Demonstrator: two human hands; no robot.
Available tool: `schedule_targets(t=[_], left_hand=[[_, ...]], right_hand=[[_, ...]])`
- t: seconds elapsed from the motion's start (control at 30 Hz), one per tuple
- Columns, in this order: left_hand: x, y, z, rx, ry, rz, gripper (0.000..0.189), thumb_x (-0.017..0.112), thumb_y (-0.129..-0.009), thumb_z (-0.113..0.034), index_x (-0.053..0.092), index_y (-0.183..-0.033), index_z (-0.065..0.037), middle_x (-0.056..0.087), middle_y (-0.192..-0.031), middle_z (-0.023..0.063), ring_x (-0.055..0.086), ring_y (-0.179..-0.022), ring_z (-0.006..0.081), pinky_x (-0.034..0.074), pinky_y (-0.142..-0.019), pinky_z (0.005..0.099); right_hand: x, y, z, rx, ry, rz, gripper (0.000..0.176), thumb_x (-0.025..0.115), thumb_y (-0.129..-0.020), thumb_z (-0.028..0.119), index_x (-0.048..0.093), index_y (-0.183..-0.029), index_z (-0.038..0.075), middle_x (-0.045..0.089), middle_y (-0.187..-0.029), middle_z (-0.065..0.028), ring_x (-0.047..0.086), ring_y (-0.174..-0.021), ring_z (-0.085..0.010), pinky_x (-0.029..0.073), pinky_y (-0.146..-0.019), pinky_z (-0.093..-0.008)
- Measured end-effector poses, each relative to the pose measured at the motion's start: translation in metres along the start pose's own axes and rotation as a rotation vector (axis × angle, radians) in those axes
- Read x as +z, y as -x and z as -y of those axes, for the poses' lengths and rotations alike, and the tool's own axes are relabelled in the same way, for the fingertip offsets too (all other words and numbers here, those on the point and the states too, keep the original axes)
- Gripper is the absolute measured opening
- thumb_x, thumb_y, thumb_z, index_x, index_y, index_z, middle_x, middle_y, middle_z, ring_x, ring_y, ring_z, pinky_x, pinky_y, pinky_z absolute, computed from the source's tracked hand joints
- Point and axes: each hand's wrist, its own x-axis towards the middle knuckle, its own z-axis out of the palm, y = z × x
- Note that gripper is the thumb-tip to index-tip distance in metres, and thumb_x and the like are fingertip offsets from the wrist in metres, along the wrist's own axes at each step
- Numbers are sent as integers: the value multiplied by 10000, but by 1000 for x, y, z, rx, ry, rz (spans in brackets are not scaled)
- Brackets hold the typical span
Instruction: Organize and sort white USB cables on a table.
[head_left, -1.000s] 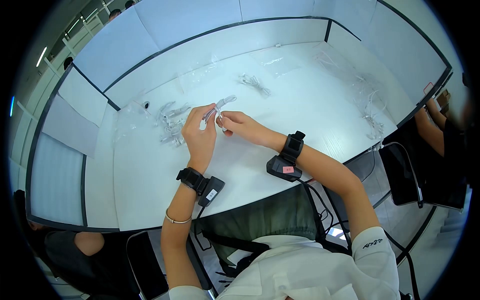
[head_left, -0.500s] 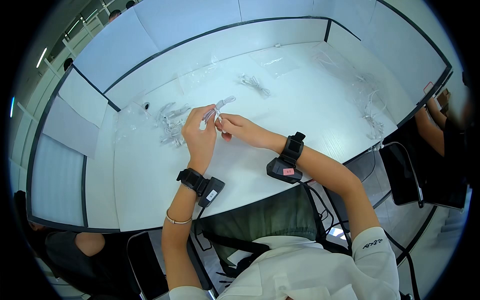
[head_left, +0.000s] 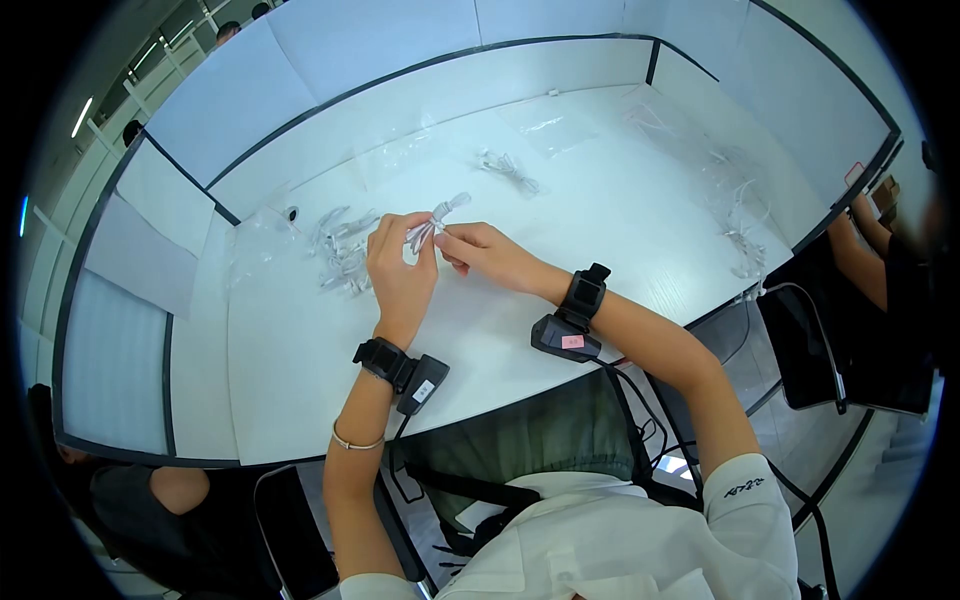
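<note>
A coiled white cable [head_left: 422, 234] is held up above the white table [head_left: 500, 330], in front of me. My left hand [head_left: 400, 262] pinches the coil between thumb and fingers. Closed at the coil's right side, my right hand [head_left: 487, 254] has its fingertips on the middle of the bundle. The top end of the bundle sticks out beyond both hands. Just left of my left hand lies a pile of white cables [head_left: 345, 250]. Another cable bundle [head_left: 510, 171] rests farther back on the table.
Clear plastic bags [head_left: 550, 130] lie near the back panel [head_left: 560, 65]. More cables [head_left: 742, 245] and plastic are at the right edge. Low partitions surround the table. A person's arm [head_left: 858, 262] shows at the right, and another person sits at the lower left.
My right hand has moved slightly up and closer to the middle of the coil. The short cable part hanging below the fingers no longer shows. My left hand has barely moved.
</note>
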Motion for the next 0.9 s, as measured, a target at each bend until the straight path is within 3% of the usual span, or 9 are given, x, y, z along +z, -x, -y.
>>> schedule_targets(t=[0.23,0.53,0.9], left_hand=[[0,0,-4,-48,134,-66,190,597,-705,73,532,-852,-27,543,-812,90,556,-753,242,437,-658,313],[-5,-2,-5,123,74,-89,201,582,-695,125,522,-830,-12,559,-866,126,570,-796,265,463,-680,321],[-5,-1,-6,232,46,-109,211,604,-704,132,552,-843,-19,560,-871,113,580,-793,258,475,-638,321]], right_hand=[[0,-6,-6,-130,-211,-43,291,443,-945,266,534,-804,29,489,-707,5,434,-644,-73,399,-610,-227],[-4,-1,9,-154,-250,-2,201,473,-935,199,550,-900,16,548,-734,-15,526,-716,-81,458,-689,-239],[-11,8,26,16,-310,41,220,493,-917,229,493,-1023,37,543,-686,-12,615,-722,-136,460,-689,-259]])
